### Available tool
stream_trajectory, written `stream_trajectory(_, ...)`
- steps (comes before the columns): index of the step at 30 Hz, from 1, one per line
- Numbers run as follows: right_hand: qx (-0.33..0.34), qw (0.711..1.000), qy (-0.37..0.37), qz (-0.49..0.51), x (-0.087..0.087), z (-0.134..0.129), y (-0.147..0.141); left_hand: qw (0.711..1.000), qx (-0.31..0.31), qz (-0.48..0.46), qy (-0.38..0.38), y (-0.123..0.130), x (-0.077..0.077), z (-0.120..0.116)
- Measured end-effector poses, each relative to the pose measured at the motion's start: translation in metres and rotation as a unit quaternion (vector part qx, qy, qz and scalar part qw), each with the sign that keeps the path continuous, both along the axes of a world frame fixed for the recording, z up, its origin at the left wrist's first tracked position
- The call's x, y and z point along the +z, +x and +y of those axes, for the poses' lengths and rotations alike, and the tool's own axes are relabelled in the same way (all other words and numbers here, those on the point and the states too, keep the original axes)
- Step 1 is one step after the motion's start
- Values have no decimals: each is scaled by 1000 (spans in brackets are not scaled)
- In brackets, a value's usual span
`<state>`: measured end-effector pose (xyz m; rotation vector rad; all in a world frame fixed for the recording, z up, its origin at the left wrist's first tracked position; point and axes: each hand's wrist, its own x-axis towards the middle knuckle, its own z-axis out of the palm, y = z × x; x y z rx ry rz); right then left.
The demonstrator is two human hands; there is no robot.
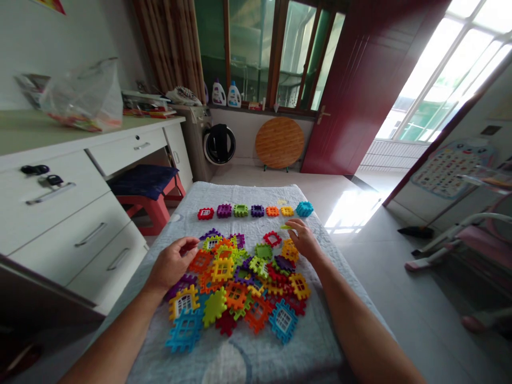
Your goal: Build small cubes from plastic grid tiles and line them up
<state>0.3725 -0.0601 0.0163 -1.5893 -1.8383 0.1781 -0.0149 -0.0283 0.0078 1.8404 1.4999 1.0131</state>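
Note:
A heap of colourful interlocking plastic building pieces [223, 270], with notched edges and some with window grids, lies on the cloth-covered table. My left hand [172, 265] rests by the heap's left edge, fingers loosely bent and thumb apart, with nothing visible in it. My right hand [304, 238] is beyond the heap's right side, pinching a yellow-green piece [286, 227] seen nearly edge-on. Behind the heap runs a row of pieces in separate colours: red [205, 214], purple [224, 210], green [241, 210], dark purple [257, 211], orange [272, 212], yellow [287, 211] and a blue stack [304, 208].
A pale blue patterned cloth [232, 357] covers the table. On the left stand a white desk [80, 229] and a red stool [150, 205] with a dark cushion. A washing machine [200, 144] and a round wooden board [280, 143] are behind. A pink chair [486, 242] stands right.

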Motion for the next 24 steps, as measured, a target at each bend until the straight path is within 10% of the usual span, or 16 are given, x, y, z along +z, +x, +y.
stream_trajectory(4,35,994,-95,-42,-3,0,4,1000,9,-9,-4,2,5,-2)
stream_trajectory(24,-53,998,-15,12,-19,4,14,1000,0,5,6,-3,-2,0)
